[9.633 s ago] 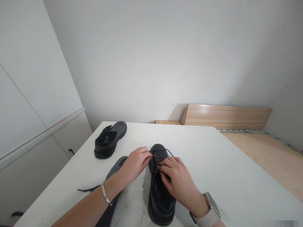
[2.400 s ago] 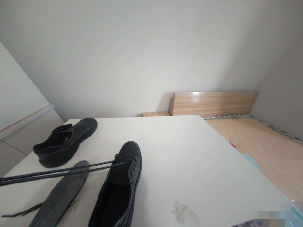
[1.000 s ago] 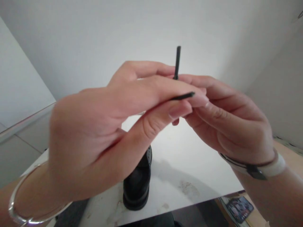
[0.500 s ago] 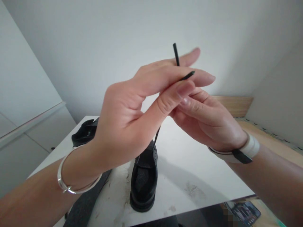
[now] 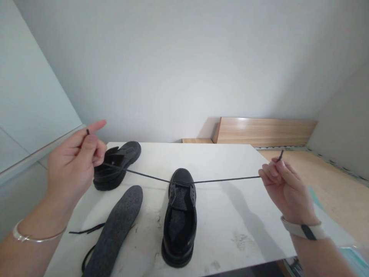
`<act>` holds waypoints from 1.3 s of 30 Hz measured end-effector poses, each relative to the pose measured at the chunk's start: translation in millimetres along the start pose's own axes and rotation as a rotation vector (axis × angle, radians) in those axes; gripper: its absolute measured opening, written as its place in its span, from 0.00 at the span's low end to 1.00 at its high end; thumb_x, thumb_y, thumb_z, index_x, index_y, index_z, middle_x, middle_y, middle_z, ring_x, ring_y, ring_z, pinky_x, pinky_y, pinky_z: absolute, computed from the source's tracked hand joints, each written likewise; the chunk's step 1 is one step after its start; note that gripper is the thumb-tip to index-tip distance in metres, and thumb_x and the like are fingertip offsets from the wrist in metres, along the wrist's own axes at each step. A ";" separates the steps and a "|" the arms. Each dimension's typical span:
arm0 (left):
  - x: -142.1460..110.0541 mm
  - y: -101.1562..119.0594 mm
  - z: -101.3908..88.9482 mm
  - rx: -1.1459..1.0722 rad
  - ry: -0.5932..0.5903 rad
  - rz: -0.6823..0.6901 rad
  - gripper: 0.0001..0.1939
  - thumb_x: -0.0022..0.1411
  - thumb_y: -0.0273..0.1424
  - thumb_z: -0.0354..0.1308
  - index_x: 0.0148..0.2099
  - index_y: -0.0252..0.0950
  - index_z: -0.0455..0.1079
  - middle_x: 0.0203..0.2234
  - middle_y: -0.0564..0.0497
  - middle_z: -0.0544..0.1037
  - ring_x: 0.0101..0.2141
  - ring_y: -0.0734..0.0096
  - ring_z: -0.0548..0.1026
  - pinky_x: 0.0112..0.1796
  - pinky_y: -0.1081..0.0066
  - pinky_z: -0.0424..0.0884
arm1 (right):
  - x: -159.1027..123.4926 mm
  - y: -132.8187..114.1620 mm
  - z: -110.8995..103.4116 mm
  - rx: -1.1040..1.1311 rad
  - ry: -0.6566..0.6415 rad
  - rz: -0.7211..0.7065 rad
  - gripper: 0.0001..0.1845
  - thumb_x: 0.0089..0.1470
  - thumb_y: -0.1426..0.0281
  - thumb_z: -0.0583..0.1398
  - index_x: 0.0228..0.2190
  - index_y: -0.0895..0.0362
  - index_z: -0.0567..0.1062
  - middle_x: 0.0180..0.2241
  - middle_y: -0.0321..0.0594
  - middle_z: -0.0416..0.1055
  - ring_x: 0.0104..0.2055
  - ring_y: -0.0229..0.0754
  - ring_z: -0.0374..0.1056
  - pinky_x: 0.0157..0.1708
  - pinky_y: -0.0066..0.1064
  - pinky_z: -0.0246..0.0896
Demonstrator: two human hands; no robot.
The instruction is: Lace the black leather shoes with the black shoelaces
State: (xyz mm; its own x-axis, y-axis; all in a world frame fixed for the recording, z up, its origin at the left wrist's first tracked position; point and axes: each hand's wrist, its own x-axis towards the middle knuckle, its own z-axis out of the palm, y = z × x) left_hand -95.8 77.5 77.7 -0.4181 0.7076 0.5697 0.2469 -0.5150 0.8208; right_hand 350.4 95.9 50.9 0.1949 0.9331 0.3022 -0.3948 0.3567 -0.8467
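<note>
A black shoe (image 5: 180,215) stands on the white table (image 5: 245,215), toe pointing away from me. A black lace (image 5: 225,179) runs through its front eyelets and stretches taut to both sides. My left hand (image 5: 73,165) pinches the left end of the lace, raised at the left of the table with the forefinger pointing out. My right hand (image 5: 284,188) pinches the right end beyond the table's right edge. A second black shoe (image 5: 117,165) sits at the back left, behind my left hand.
A grey insole (image 5: 115,227) lies left of the near shoe, with another loose black lace (image 5: 86,231) beside it. White cupboards stand at the left. A wooden board (image 5: 265,132) leans against the far wall above a wooden floor.
My hands were together in front of my face holding both lace ends. They have dropped and spread apart, pulling the lace taut across the shoe.
</note>
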 end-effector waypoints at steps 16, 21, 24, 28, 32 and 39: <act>-51.7 -29.0 39.3 0.338 -0.836 0.074 0.12 0.68 0.31 0.54 0.42 0.39 0.80 0.36 0.49 0.80 0.37 0.68 0.77 0.39 0.72 0.71 | -58.0 97.2 48.4 -0.807 -0.348 0.018 0.15 0.55 0.58 0.64 0.30 0.56 0.81 0.20 0.34 0.61 0.22 0.36 0.51 0.25 0.31 0.56; -68.3 -37.7 54.7 0.434 -0.882 0.045 0.13 0.69 0.27 0.52 0.44 0.37 0.79 0.36 0.48 0.79 0.37 0.69 0.76 0.40 0.72 0.70 | -60.8 104.0 61.8 -0.796 -0.367 0.014 0.17 0.55 0.57 0.63 0.29 0.58 0.80 0.20 0.34 0.62 0.22 0.36 0.54 0.25 0.29 0.57; -72.4 -42.0 57.9 0.504 -0.883 0.058 0.11 0.66 0.23 0.55 0.43 0.36 0.79 0.35 0.48 0.79 0.36 0.69 0.76 0.38 0.73 0.70 | -62.0 105.4 64.1 -0.812 -0.374 0.008 0.18 0.55 0.56 0.63 0.29 0.58 0.80 0.20 0.35 0.63 0.22 0.37 0.55 0.25 0.29 0.58; -77.3 -45.7 64.8 0.520 -0.866 0.058 0.10 0.63 0.21 0.57 0.40 0.35 0.79 0.32 0.49 0.78 0.33 0.69 0.76 0.35 0.74 0.69 | -64.1 109.3 65.8 -0.832 -0.381 -0.012 0.18 0.56 0.56 0.62 0.29 0.58 0.80 0.20 0.35 0.64 0.23 0.37 0.56 0.25 0.29 0.57; -84.8 -48.5 69.7 0.504 -0.819 0.025 0.08 0.63 0.21 0.58 0.39 0.36 0.78 0.31 0.51 0.79 0.31 0.70 0.76 0.34 0.74 0.70 | -65.3 113.3 65.3 -0.856 -0.418 -0.041 0.16 0.59 0.58 0.61 0.30 0.57 0.79 0.22 0.37 0.66 0.25 0.39 0.60 0.26 0.30 0.59; -87.1 -47.2 70.1 0.522 -0.784 0.041 0.05 0.64 0.23 0.60 0.36 0.36 0.76 0.33 0.50 0.79 0.38 0.64 0.76 0.42 0.67 0.71 | -72.0 106.4 67.9 -1.130 -0.393 -0.396 0.09 0.62 0.68 0.60 0.36 0.50 0.82 0.38 0.45 0.69 0.41 0.50 0.66 0.42 0.44 0.66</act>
State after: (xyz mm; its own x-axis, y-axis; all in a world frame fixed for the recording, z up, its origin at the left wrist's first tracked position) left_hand -9.8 74.1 -7.8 0.2600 0.9152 0.3079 0.6883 -0.3993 0.6056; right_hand 233.5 69.8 -31.3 -0.2327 0.7914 0.5653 0.6546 0.5573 -0.5108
